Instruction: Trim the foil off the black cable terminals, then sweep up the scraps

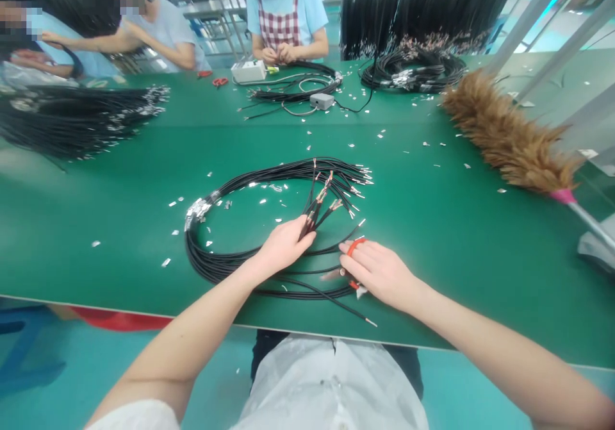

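Observation:
A looped bundle of thin black cables lies on the green table in front of me. My left hand is closed around several of them, their stripped, copper-coloured ends pointing up and away. To its right, my right hand grips red-handled scissors, with its fingers in the red loops; the blades are blurred and point left over the cables. Other cable ends with pale tips fan out beyond my left hand. White labels wrap the bundle at its left bend.
White scraps are scattered over the green table. A brown feather duster lies at right. More cable bundles sit at left and cable coils at the back. Red scissors lie near people seated across the table.

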A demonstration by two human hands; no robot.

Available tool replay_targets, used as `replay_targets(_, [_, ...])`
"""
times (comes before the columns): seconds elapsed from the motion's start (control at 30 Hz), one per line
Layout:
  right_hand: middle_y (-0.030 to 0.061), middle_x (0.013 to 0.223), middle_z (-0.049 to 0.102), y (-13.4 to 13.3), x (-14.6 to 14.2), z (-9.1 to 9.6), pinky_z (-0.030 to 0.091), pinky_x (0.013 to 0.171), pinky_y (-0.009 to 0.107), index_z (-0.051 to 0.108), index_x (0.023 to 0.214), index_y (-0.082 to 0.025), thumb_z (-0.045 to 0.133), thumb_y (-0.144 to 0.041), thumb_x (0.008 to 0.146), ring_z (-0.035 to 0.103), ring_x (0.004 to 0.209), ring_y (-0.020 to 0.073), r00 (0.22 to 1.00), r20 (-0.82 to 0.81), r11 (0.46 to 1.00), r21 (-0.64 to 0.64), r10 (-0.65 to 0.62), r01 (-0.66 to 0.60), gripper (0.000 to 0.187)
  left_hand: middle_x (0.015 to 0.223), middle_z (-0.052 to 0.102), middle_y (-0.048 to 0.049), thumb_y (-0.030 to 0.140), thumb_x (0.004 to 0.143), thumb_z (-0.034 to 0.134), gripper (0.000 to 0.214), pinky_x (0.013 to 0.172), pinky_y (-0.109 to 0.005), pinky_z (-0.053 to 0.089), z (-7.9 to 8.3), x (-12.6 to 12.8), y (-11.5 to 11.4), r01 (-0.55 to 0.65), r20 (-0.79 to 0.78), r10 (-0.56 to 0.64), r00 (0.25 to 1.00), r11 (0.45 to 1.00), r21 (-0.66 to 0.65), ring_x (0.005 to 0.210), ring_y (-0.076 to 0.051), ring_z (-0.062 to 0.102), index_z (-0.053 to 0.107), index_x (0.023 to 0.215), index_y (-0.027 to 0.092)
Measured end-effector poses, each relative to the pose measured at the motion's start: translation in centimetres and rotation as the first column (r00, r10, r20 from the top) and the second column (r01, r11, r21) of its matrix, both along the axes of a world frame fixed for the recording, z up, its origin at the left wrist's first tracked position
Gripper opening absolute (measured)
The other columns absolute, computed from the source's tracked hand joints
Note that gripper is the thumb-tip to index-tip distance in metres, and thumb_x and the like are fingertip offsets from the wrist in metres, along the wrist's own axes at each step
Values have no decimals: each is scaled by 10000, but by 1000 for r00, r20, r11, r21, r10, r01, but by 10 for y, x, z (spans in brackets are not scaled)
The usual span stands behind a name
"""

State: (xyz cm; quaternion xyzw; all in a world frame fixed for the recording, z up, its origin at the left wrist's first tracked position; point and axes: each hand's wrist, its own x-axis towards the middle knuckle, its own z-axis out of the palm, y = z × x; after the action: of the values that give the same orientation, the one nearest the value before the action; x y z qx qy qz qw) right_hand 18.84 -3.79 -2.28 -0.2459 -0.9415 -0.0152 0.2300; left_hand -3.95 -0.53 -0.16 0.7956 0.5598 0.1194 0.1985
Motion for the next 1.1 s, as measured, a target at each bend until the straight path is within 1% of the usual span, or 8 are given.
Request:
replay_targets(0.13, [123, 1024, 605, 19, -12, -4, 406, 880, 364, 543, 1011, -137, 341, -152, 906, 517, 1010, 212, 997, 69, 998, -50, -19, 23, 228, 690, 558, -8, 320, 812, 381, 173, 616, -264, 367, 13, -9, 13, 5, 116, -2, 993, 1000, -25, 638, -163, 512, 473, 723, 204])
replay_targets(0.23, [82, 831, 610, 25, -17, -10, 422, 796, 336, 549, 998, -135, 330, -157, 911, 539, 825, 177, 995, 100, 995, -92, -17, 26, 236, 635, 522, -1, 318, 805, 386, 185, 593, -255, 361, 21, -28, 37, -216, 197, 192, 961, 970, 108, 601, -147, 483, 463, 694, 191])
replay_targets(0.4, [75, 809, 601, 23, -14, -12, 428, 759, 316, 550, 1013, -143, 344, -164, 901, 527, 778, 169, 999, 28, 987, -155, -28, 32, 236, 771, 578, -72, 288, 809, 353, 199, 672, -301, 388, 4, -58, 85, -610, 177, 586, 790, 726, 317, 736, -200, 538, 505, 794, 161])
replay_targets(0.57, [65, 887, 635, 36, 13, -6, 473, 735, 300, 554, 1046, -189, 429, -194, 851, 583, 823, 180, 940, -151, 910, -339, -305, 240, 232, 903, 599, -120, 515, 759, 459, 411, 706, -362, 428, -12, -43, 88, -398, -161, 400, 902, 916, 42, 822, -271, 580, 541, 932, 152])
replay_targets(0.7, [32, 849, 644, 50, 37, -8, 505, 687, 291, 507, 1153, -210, 459, -274, 832, 626, 735, 159, 693, -377, 732, -600, -614, 322, 330, 1188, 466, -203, 534, 735, 516, 655, 843, -415, 404, 3, -12, 55, -268, -79, 323, 943, 880, 392, 1089, -320, 471, 382, 1215, 110])
replay_targets(0.8, [32, 793, 635, 54, 40, -13, 518, 620, 293, 488, 1161, -191, 477, -295, 804, 620, 675, 151, 553, -450, 617, -772, -701, 154, 372, 1209, 472, -184, 611, 676, 541, 771, 902, -428, 374, 14, 12, 15, 193, -123, -158, 980, 909, 371, 1112, -306, 452, 369, 1243, 118])
replay_targets(0.97, [26, 775, 629, 54, 33, -17, 517, 607, 290, 505, 1117, -197, 518, -290, 766, 604, 650, 138, 553, -443, 561, -826, -705, 54, 364, 1284, 430, -181, 630, 671, 530, 793, 993, -506, 226, 11, 36, -39, 350, -199, -289, 936, 734, 583, 1232, -362, 309, 355, 1285, 159])
replay_targets(1.1, [31, 789, 627, 53, 32, -16, 511, 629, 292, 517, 1100, -194, 524, -303, 762, 610, 670, 145, 583, -427, 581, -808, -691, 98, 356, 1208, 477, -202, 701, 609, 519, 904, 870, -417, 366, -2, 45, -42, 413, -283, -332, 900, 856, 311, 1065, -327, 454, 380, 1251, 81])
